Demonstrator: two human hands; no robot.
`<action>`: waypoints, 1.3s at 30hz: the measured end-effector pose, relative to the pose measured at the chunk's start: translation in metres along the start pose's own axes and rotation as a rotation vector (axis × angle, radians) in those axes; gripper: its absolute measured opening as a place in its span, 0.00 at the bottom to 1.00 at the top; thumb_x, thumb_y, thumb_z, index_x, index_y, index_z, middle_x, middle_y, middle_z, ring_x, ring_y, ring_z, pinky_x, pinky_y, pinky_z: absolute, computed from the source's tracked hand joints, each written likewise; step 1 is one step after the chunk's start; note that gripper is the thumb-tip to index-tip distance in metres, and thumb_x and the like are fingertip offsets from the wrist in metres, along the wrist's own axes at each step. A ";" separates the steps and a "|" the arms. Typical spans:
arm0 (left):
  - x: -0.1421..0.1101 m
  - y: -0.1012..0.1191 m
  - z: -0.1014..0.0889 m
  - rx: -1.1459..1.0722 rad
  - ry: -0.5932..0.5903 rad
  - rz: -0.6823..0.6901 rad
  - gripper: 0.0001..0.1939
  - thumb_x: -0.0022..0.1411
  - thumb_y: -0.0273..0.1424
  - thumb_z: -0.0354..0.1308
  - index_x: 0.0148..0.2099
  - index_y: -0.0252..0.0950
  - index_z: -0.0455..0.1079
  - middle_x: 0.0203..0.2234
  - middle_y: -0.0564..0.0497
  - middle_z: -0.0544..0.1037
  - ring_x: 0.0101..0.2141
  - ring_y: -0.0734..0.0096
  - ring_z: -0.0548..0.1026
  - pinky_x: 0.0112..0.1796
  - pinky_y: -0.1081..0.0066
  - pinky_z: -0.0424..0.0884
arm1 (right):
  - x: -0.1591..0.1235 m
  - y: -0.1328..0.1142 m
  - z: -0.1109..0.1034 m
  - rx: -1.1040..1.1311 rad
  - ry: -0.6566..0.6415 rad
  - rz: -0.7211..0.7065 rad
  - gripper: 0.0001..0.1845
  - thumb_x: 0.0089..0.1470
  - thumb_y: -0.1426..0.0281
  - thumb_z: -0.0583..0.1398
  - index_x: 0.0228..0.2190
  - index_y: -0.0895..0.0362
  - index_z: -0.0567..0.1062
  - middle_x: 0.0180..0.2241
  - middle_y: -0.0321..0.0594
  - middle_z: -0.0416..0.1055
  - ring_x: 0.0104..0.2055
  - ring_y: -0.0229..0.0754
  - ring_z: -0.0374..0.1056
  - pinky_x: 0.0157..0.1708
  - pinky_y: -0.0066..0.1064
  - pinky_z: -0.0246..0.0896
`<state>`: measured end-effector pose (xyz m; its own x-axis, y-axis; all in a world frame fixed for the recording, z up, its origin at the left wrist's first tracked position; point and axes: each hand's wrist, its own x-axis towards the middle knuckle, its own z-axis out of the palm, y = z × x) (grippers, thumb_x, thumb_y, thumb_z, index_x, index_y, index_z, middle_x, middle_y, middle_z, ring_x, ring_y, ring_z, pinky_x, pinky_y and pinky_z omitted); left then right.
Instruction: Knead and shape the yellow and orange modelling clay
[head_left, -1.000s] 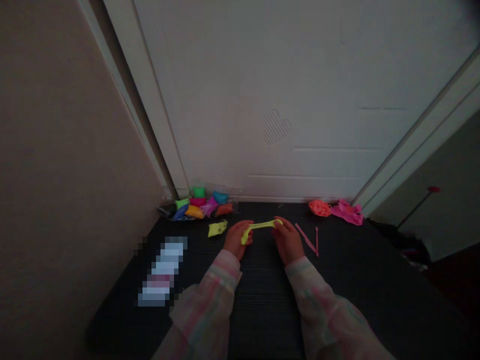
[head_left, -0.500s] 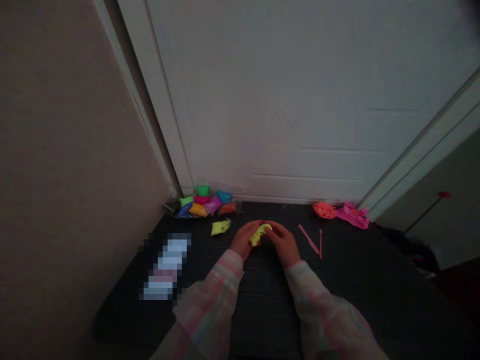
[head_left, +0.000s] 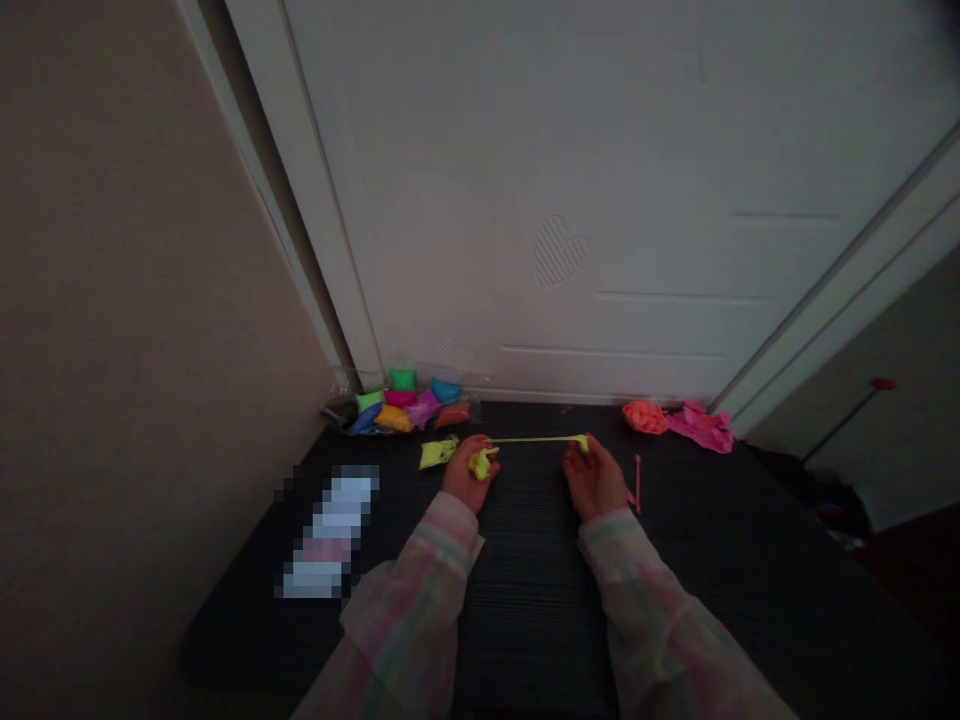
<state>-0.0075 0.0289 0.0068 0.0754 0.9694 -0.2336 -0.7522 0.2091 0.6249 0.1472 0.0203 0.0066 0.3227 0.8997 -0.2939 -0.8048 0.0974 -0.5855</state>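
- Left hand (head_left: 462,487) and right hand (head_left: 597,482) have parted since the frame half a second earlier; yellow clay (head_left: 481,464), then bunched between them, is now drawn into a thin strand. Clock positions below: read on the view, strand's middle as centre.
- 8 o'clock: pixelated strip (head_left: 330,530) flat on the dark table (head_left: 532,610); content not readable.
- Between 9 and 10 o'clock: clear bag (head_left: 471,408) of coloured packets (head_left: 394,418) (green, blue, orange, purple and others), at the table's back edge near the door (head_left: 450,200).
- 9 o'clock: yellow packet (head_left: 433,455), crumpled at one end, just beside the left hand.
- 9 o'clock, closer in: left hand, fingers curled around the main yellow lump.
- Centre: strand, taut and nearly level, above the table, spanning the gap between hands.
- 12 o'clock: striped heart relief (head_left: 561,252) on the door.
- 3 o'clock: right hand, pinching the strand's small end blob at its fingertips; remaining fingers loosely bent.
- 4 o'clock: pink sticks (head_left: 638,480), partly behind the right hand.
- Just above 3 o'clock: orange mass (head_left: 645,417), ruffled; crumpled pink mass (head_left: 701,427) beside it, farther right.
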 end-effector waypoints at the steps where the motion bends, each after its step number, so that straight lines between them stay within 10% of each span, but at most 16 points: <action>1: 0.000 0.001 0.000 -0.034 0.008 -0.016 0.03 0.40 0.22 0.50 0.24 0.32 0.61 0.15 0.55 0.64 0.18 0.81 0.65 0.15 0.81 0.54 | -0.001 -0.001 0.000 0.006 -0.009 0.012 0.05 0.33 0.73 0.59 0.21 0.56 0.68 0.20 0.28 0.66 0.25 0.29 0.64 0.25 0.22 0.58; 11: -0.007 -0.009 0.011 0.063 -0.056 -0.157 0.05 0.44 0.29 0.52 0.23 0.31 0.60 0.20 0.50 0.70 0.25 0.73 0.69 0.27 0.71 0.66 | -0.021 0.024 0.011 -0.624 -0.410 -0.145 0.10 0.35 0.69 0.60 0.26 0.56 0.69 0.24 0.32 0.68 0.27 0.32 0.63 0.29 0.25 0.56; 17: -0.009 -0.014 0.008 0.293 -0.133 -0.093 0.09 0.38 0.25 0.57 0.24 0.33 0.58 0.15 0.56 0.67 0.19 0.78 0.67 0.22 0.74 0.64 | -0.020 0.024 0.009 -0.761 -0.384 -0.272 0.10 0.34 0.69 0.60 0.26 0.56 0.69 0.23 0.32 0.66 0.26 0.32 0.61 0.28 0.26 0.55; 30: -0.003 -0.015 0.004 0.350 -0.098 -0.033 0.03 0.36 0.20 0.50 0.19 0.30 0.61 0.10 0.56 0.62 0.12 0.84 0.58 0.14 0.80 0.50 | -0.015 0.007 0.010 -0.038 -0.300 0.096 0.08 0.37 0.75 0.57 0.26 0.55 0.68 0.23 0.32 0.68 0.25 0.29 0.63 0.24 0.21 0.58; 39: -0.005 -0.002 0.009 0.097 -0.067 -0.130 0.20 0.45 0.39 0.48 0.11 0.34 0.46 0.04 0.59 0.50 0.08 0.84 0.51 0.11 0.80 0.42 | -0.017 0.017 0.009 -0.219 -0.367 0.116 0.12 0.34 0.74 0.59 0.28 0.56 0.69 0.23 0.31 0.65 0.21 0.27 0.59 0.17 0.19 0.53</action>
<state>-0.0009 0.0250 0.0131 0.2136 0.9391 -0.2693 -0.6665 0.3416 0.6626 0.1233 0.0111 0.0085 0.0068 0.9947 -0.1026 -0.6881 -0.0698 -0.7222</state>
